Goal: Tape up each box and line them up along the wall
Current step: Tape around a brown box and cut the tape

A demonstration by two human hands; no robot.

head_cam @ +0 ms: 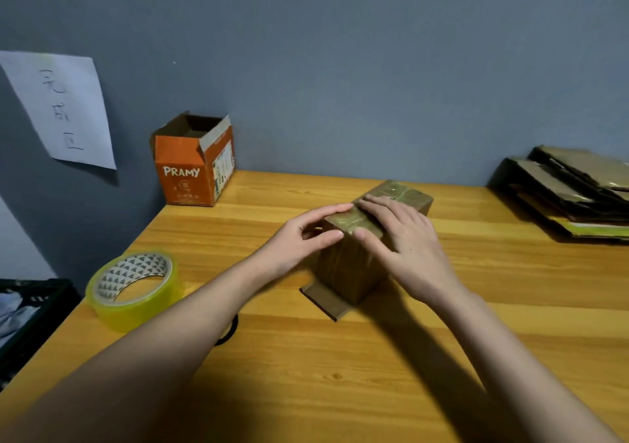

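A small brown cardboard box [350,265] stands in the middle of the wooden table [340,374], its top shiny with clear tape. One flap sticks out flat at its near bottom edge. My left hand [303,238] grips the box's near left top corner, thumb on the side. My right hand [405,242] lies flat on the top, fingers pressing the tape along the seam. A roll of yellowish clear tape [132,289] lies on the table to the left. An orange "PRAMY" box [194,167] stands open-topped against the wall at the back left.
A stack of flattened cardboard [575,194] lies at the back right by the grey wall. A white paper note [61,109] hangs on the left wall. A dark crate [30,313] sits beyond the table's left edge. A black ring-like object peeks out under my left forearm.
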